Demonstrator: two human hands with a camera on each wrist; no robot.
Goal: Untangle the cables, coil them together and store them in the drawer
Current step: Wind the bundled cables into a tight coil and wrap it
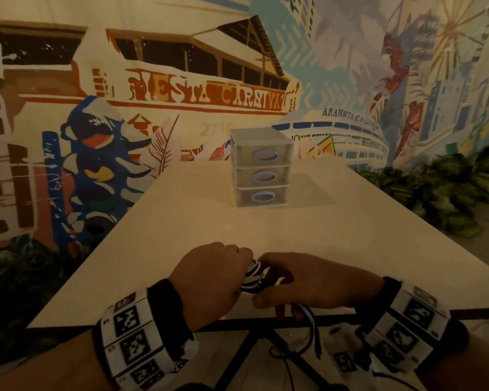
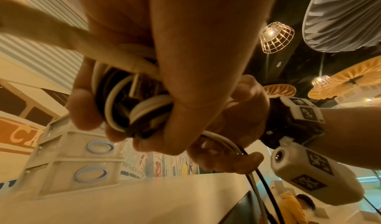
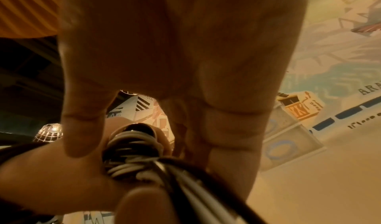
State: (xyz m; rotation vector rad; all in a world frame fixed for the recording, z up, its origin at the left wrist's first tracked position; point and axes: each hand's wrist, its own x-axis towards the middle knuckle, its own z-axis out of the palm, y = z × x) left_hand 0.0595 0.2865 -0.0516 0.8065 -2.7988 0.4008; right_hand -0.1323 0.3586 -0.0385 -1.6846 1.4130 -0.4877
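Note:
A bundle of black and white cables [image 1: 253, 275] is wound into a tight coil near the table's front edge. My left hand [image 1: 215, 275] grips the coil [image 2: 132, 106] with fingers curled round it. My right hand [image 1: 308, 283] pinches the loose cable ends [image 3: 185, 183] right beside the coil, and these ends [image 1: 308, 323] hang down past the table edge. A small clear three-drawer cabinet [image 1: 261, 167] stands at the far middle of the table, all drawers closed, well beyond both hands.
The beige table [image 1: 350, 235] runs away from me with a black frame [image 1: 266, 337] under its front edge. A painted mural wall stands behind it. Green plants [image 1: 446, 190] line the right side. A person in yellow [image 2: 292, 208] sits in the background.

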